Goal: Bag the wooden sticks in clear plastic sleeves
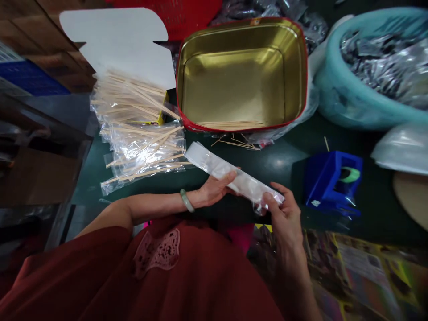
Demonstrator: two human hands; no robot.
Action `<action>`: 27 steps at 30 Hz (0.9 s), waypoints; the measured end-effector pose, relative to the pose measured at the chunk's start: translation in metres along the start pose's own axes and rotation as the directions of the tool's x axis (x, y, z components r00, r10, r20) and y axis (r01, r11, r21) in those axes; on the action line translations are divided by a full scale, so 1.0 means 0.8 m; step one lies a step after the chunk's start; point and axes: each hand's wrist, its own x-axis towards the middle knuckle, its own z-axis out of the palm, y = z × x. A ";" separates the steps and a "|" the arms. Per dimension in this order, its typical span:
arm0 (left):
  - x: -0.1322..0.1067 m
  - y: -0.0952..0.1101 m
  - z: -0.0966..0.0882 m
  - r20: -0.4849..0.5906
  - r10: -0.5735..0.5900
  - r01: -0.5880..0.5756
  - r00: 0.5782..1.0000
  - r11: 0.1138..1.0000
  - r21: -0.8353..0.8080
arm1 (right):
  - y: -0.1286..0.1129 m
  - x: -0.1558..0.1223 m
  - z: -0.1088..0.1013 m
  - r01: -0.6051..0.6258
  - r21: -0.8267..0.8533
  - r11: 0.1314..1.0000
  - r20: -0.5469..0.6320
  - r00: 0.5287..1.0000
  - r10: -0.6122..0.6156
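A long, narrow stack of clear plastic bags [214, 162] lies slantwise between my two hands, above the table's front edge. My left hand [216, 189] is closed around its middle, thumb on top. At the lower right end, my right hand [281, 205] pinches the bags between thumb and fingers. Thin wooden sticks in clear bags [143, 147] lie piled to the left of my hands. Beyond the hands stands a gold-lined tin [234, 84] with a red rim, and a few thin sticks [230, 125] lie along its near wall.
A blue tape dispenser [331, 183] stands right of my hands. Behind it, a turquoise basin [361, 98] holds silvery plastic packets. Loose sticks [240, 143] lie before the tin. A white carton flap [117, 40] rises behind the bagged sticks, near a red basket [187, 18].
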 end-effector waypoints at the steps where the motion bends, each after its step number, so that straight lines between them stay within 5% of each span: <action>1: -0.001 0.001 0.000 0.012 0.000 0.000 1.000 1.000 -0.001 | 0.002 0.002 0.000 0.014 0.020 1.000 -0.001 1.000 -0.014; 7: -0.025 0.018 -0.005 0.058 0.034 -0.033 0.998 0.999 -0.024 | 0.003 0.000 0.003 0.084 0.140 0.987 0.057 0.994 -0.093; 16: -0.085 0.046 -0.031 -0.179 0.161 -0.186 0.971 0.974 -0.130 | -0.013 -0.021 0.055 0.218 0.285 0.933 0.185 0.943 -0.277; 22: -0.114 0.048 -0.051 -0.271 0.318 -0.366 0.909 0.918 -0.152 | -0.023 -0.032 0.075 0.348 0.067 0.935 -0.027 0.938 -0.347; 27: -0.124 0.052 -0.062 -0.356 0.346 -0.423 0.868 0.891 -0.167 | -0.028 -0.051 0.094 0.255 -0.014 0.967 0.301 0.923 -0.239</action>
